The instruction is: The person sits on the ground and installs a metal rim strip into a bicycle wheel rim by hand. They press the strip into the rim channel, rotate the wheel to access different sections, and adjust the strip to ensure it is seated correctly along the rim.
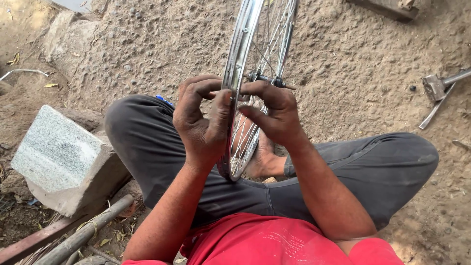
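A shiny spoked bicycle wheel rim (240, 44) stands upright between my crossed legs, resting near my bare foot (262, 159). My left hand (201, 122) grips the near edge of the rim, thumb pressed on it. On the spoke side, my right hand (274, 110) reaches in with its fingers pinched on the spokes just below the hub axle (267, 78). Both hands are dark with grease.
A grey stone block (61, 157) sits at my left knee, with a metal pipe (83, 233) and a rusty bar below it. A hammer (441, 86) and a flat metal tool (434, 110) lie on the dirt ground at the right. A wooden piece (387, 7) is at the top.
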Action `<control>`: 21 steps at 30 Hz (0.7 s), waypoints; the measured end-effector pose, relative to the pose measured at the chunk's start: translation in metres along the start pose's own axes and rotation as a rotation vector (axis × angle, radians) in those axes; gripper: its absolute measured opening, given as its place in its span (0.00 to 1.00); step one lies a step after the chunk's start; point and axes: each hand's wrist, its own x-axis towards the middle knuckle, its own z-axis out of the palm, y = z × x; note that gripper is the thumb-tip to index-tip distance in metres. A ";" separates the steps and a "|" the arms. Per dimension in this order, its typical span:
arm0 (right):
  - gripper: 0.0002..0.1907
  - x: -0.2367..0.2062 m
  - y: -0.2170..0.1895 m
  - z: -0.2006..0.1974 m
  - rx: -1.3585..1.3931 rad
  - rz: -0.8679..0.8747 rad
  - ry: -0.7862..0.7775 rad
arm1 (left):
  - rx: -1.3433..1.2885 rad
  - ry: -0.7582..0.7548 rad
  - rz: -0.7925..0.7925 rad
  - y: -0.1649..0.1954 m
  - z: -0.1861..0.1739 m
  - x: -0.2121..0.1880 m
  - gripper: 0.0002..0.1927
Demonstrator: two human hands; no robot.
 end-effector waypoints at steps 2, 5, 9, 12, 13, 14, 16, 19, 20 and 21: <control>0.10 0.003 0.000 0.000 0.219 0.146 0.000 | 0.008 -0.017 -0.001 -0.001 0.000 0.001 0.08; 0.11 0.008 -0.004 0.009 0.478 0.141 -0.015 | -0.007 -0.018 -0.008 -0.001 0.001 0.001 0.09; 0.14 0.009 -0.016 0.020 0.129 0.030 0.071 | -0.106 -0.006 -0.058 -0.004 0.003 0.000 0.08; 0.19 0.005 -0.022 0.023 -0.245 -0.149 0.165 | -0.161 -0.005 -0.095 -0.005 0.004 -0.002 0.07; 0.19 0.005 -0.023 0.024 -0.266 -0.131 0.215 | -0.157 0.005 -0.090 -0.005 0.005 -0.004 0.07; 0.18 0.004 -0.023 0.026 -0.288 -0.108 0.263 | -0.155 0.015 -0.089 -0.004 0.005 -0.005 0.08; 0.14 0.005 -0.021 0.031 -0.520 -0.178 0.336 | -0.147 0.022 -0.073 -0.004 0.006 -0.006 0.08; 0.11 0.006 -0.023 0.038 -0.583 -0.228 0.399 | -0.154 0.014 -0.073 -0.002 0.007 -0.007 0.09; 0.11 0.007 -0.025 0.039 -0.545 -0.244 0.416 | -0.170 0.026 -0.082 -0.002 0.008 -0.007 0.09; 0.11 0.007 -0.027 0.037 -0.501 -0.270 0.373 | -0.177 0.039 -0.095 -0.001 0.007 -0.006 0.09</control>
